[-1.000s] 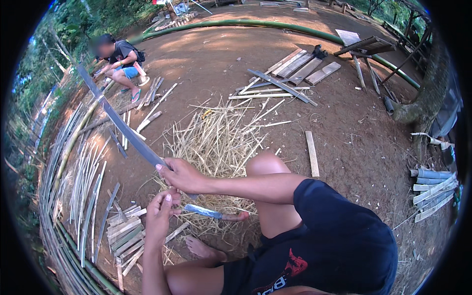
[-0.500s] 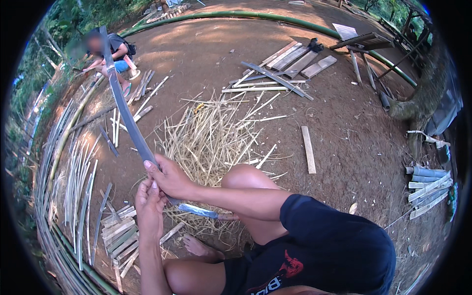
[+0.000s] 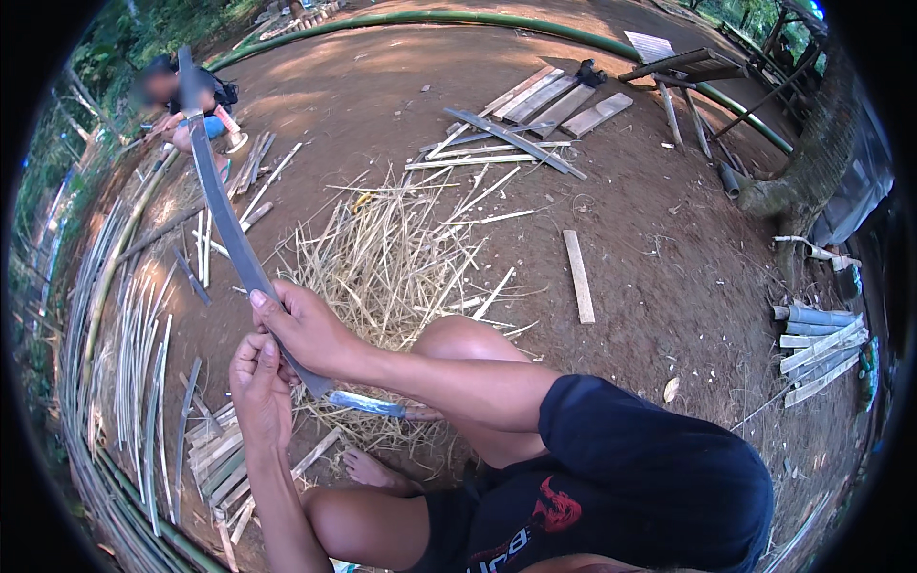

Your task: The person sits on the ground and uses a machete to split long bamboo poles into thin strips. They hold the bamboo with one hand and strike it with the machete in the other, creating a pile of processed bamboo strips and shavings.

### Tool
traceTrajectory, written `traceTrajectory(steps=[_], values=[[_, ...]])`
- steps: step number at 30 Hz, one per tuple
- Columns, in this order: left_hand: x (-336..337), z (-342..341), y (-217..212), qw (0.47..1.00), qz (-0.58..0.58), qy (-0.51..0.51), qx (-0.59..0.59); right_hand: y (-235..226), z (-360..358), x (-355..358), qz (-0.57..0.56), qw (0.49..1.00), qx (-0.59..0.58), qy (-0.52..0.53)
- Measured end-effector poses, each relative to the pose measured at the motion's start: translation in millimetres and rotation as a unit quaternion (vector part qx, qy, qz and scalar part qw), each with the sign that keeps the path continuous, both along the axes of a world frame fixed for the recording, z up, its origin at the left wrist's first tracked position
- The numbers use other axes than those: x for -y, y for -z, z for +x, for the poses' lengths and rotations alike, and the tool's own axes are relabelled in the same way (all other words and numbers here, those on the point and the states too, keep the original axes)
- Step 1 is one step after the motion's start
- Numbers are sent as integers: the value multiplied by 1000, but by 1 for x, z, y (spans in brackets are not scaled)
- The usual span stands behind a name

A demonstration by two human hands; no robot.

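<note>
Grip: R hnd (image 3: 313, 329) rnd bamboo strip (image 3: 220, 201)

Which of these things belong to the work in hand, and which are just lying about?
Likely part of the work:
strip, held in the right hand, left hand close by
blade, near the hands
shavings, heaped on the ground

Seemingly just lying about:
planks
green pole
single slat

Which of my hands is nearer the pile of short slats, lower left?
Left. In the picture, your left hand is just above and right of the short slats; your right hand, gripping the long gray strip, is farther up and right.
</note>
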State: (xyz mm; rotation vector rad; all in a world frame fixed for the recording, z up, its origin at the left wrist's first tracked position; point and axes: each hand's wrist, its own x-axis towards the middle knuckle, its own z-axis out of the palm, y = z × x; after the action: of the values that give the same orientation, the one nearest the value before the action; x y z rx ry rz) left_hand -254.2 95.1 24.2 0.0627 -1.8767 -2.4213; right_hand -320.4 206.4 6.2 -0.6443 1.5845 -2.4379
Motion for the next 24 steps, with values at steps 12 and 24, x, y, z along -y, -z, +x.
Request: traceTrajectory(steps=[12,24], values=[[-5,-15,12,971,-239,-19,10,25,-29,-5,79,996,24,33],[8,-9,11,949,-314,-7,9,40,-56,16,62,996,68,-8]])
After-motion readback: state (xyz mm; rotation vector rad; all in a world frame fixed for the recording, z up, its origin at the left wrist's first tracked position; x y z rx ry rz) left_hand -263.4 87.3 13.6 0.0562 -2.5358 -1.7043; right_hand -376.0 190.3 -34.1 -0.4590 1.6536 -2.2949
